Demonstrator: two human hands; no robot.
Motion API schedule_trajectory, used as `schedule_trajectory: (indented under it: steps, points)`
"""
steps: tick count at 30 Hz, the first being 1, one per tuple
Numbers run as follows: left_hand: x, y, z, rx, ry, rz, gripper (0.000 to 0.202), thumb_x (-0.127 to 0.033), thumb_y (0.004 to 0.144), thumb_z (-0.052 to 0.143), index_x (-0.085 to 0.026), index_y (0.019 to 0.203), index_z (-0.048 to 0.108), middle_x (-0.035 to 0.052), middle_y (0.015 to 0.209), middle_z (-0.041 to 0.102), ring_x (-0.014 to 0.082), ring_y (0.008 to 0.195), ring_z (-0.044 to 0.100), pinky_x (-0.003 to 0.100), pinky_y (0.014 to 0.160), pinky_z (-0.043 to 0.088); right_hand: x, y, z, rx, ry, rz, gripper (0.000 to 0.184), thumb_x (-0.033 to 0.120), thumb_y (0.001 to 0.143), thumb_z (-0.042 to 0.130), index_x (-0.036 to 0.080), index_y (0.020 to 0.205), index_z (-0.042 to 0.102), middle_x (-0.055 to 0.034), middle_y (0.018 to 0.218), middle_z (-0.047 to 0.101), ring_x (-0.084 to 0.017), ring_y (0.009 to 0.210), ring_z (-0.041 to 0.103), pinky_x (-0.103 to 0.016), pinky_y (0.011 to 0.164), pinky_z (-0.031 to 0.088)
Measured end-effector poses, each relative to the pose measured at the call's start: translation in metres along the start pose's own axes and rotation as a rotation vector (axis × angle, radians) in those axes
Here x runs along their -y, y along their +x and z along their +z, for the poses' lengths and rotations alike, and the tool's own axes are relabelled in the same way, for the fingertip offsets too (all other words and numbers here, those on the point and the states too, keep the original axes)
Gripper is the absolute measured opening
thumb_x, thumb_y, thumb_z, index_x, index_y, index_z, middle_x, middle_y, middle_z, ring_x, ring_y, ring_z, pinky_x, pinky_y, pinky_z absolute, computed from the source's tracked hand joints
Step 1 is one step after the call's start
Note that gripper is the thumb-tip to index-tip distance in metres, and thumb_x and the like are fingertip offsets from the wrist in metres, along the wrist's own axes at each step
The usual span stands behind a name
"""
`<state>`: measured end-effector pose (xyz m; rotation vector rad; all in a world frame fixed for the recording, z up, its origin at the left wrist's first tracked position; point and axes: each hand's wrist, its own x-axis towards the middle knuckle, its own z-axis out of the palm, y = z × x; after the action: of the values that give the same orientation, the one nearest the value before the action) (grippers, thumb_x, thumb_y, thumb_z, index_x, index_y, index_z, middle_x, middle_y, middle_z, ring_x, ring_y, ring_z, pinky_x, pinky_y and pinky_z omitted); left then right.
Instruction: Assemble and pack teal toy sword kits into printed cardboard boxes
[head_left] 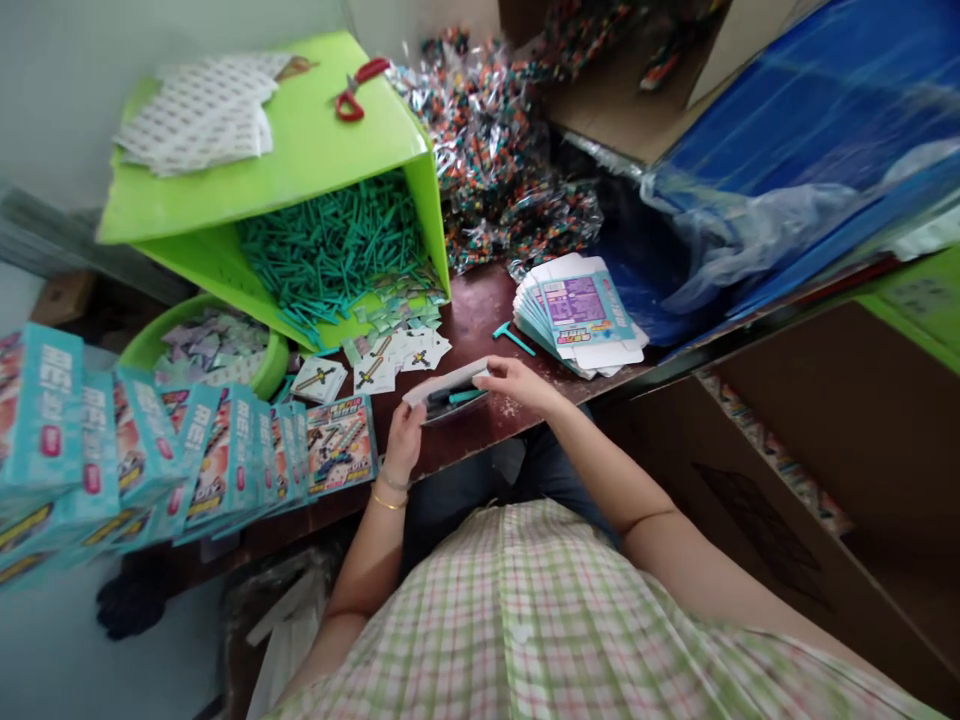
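Between my hands is a small open carton (448, 380), its white inside showing. Dark pieces and a teal plastic stick (466, 396) lie in it. My left hand (405, 437) grips the carton's left end, and my right hand (516, 383) pinches its right end near the flap. A teal hammer-shaped plastic tool (514, 338) rests on the table just beyond my right hand. Sheets printed with pixel-style swords (375, 366) lie beyond my left hand. Flat unfolded cartons (585, 308) are stacked to the right.
A tipped green bin (277, 130) spills teal sticks (337, 240); red scissors (358, 88) lie on it. A green basin (277, 365) holds small packets. Filled boxes (217, 450) stand in a row at left. Bagged coloured pieces (487, 130) pile up behind; blue sheeting (810, 130) is at right.
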<state>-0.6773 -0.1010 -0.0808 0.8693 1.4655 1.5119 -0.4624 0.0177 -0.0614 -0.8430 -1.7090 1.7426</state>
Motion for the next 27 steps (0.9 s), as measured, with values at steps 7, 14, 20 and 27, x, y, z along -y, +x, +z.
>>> schedule_trajectory:
  steps: [7,14,20,27]
  points:
    - [-0.022,0.006,-0.001,-0.065,0.085,-0.175,0.050,-0.056,0.054,0.093,-0.021,0.088,0.078,0.0044,0.094,0.083,0.0294,0.102,0.075,0.044,0.103,0.058,0.017,0.005,0.006,-0.047,-0.368,-0.243,0.012,0.017,0.088,0.068,0.015,0.096,0.077,-0.0049,0.099,0.071,-0.016,0.085,0.063,-0.028,0.081,0.051]
    - [-0.042,0.026,-0.001,-0.034,0.028,-0.156,0.039,-0.045,0.056,0.091,-0.024,0.087,0.082,0.0058,0.104,0.084,0.0313,0.117,0.073,0.047,0.118,0.048,0.017,0.026,0.009,-0.049,-0.727,-0.661,0.032,0.014,0.102,0.054,0.023,0.121,0.078,-0.0124,0.118,0.074,-0.022,0.111,0.070,-0.034,0.093,0.058]
    - [-0.042,0.020,-0.001,0.033,0.062,-0.113,0.033,-0.045,0.065,0.086,-0.022,0.089,0.083,0.0086,0.104,0.083,0.0323,0.114,0.074,0.047,0.114,0.050,0.034,0.011,0.021,-0.010,-0.793,-0.627,0.032,0.034,0.107,0.058,0.022,0.129,0.077,-0.0132,0.115,0.080,-0.024,0.104,0.076,-0.035,0.090,0.060]
    - [-0.026,0.022,-0.002,0.115,0.047,-0.045,0.029,-0.042,0.068,0.081,-0.021,0.088,0.081,0.0093,0.108,0.083,0.0317,0.112,0.074,0.045,0.110,0.052,0.053,0.007,0.038,0.113,-0.725,-0.562,0.032,0.036,0.106,0.062,0.022,0.128,0.080,-0.0123,0.126,0.079,-0.024,0.113,0.077,-0.032,0.099,0.058]
